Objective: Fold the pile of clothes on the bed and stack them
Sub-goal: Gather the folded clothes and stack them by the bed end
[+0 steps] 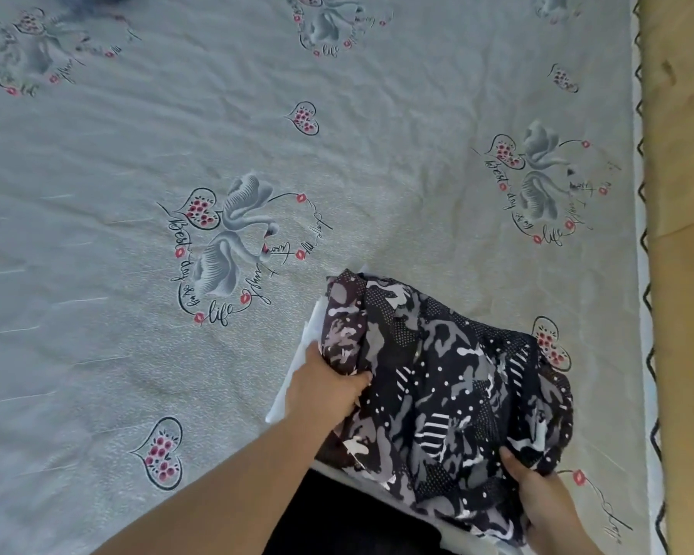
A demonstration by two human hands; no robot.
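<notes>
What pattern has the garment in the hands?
Dark camouflage with white dots and stripes on the garment, in the head view.

We see a bed [257,134] spread with a pale grey sheet printed with swans and hearts; to the bed's right runs a zigzag-trimmed edge [645,234], then tan floor [686,154].

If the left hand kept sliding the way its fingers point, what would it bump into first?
The left hand already grips the dark patterned garment at its left edge, fingers aimed up and right. Going on, it would push into that cloth first, probably bunching it over the white fabric underneath.
</notes>
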